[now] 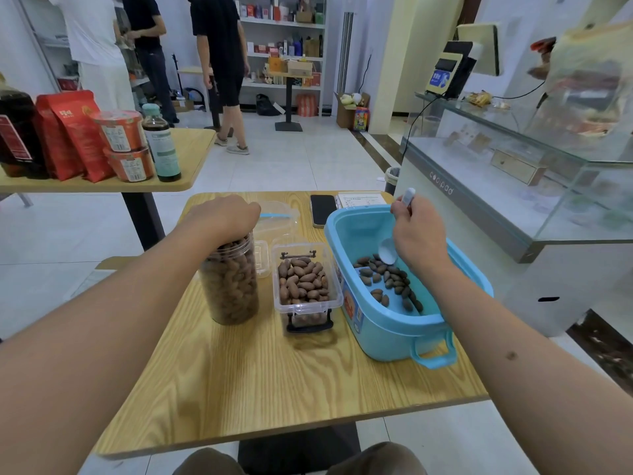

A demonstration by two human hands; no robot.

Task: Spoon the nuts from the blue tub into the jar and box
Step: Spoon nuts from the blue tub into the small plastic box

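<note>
Most of the work looks done: your left hand (pixel 226 217) cups the mouth of the brim-full jar (pixel 229 279), the clear box (pixel 306 286) at its 3 o'clock is nearly full, and only a thin scatter of nuts (pixel 388 281) lies in the blue tub (pixel 394 323). Your right hand (pixel 416 234) grips the white spoon (pixel 388 252) just above them. All stands on a light wood-grain table (pixel 274 382); at 12 o'clock lie a black phone (pixel 322 210) and stocked shelves (pixel 284 42), with a glass counter (pixel 513 159) at 2 o'clock.
</note>
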